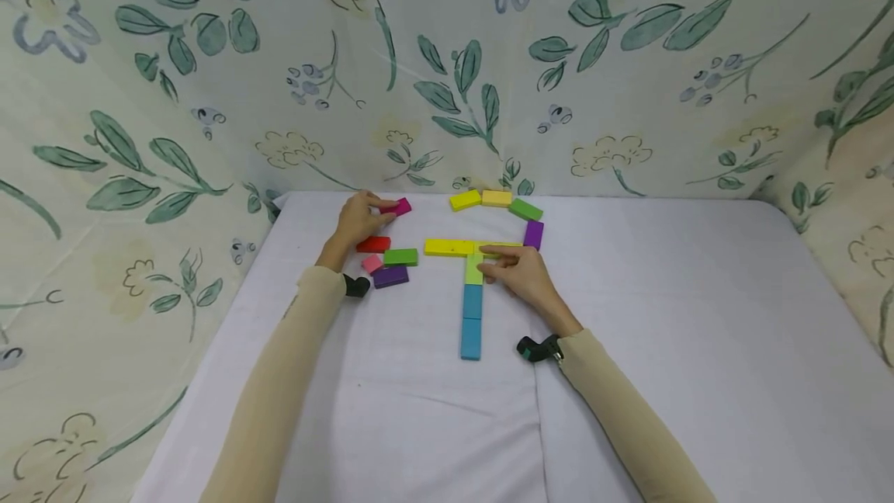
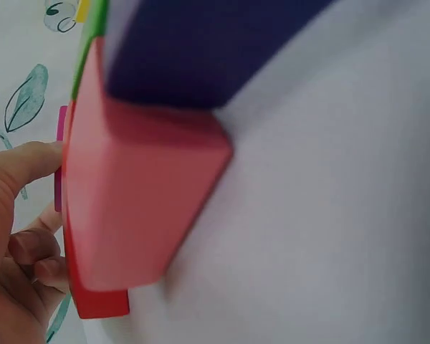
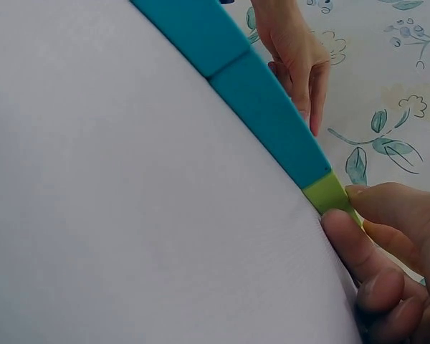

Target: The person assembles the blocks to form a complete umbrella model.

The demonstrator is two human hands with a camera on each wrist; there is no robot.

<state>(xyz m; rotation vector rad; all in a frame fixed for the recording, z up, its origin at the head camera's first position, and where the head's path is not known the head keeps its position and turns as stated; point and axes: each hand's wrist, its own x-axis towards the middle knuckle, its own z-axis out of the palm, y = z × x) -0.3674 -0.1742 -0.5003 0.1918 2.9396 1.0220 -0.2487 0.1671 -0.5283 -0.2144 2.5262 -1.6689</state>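
My left hand (image 1: 356,217) pinches the far magenta rectangular block (image 1: 403,206); my right (image 1: 525,276), narrowed on the lime-green rectangular block (image 1: 473,272), should nudge gently.

My plain, long beige sleeves (image 1: 278,379) end just short of my bare left hand (image 1: 356,220) and right hand (image 1: 524,275). Behind each hand, on the inner side, sits a small, black, curved device (image 1: 536,349).
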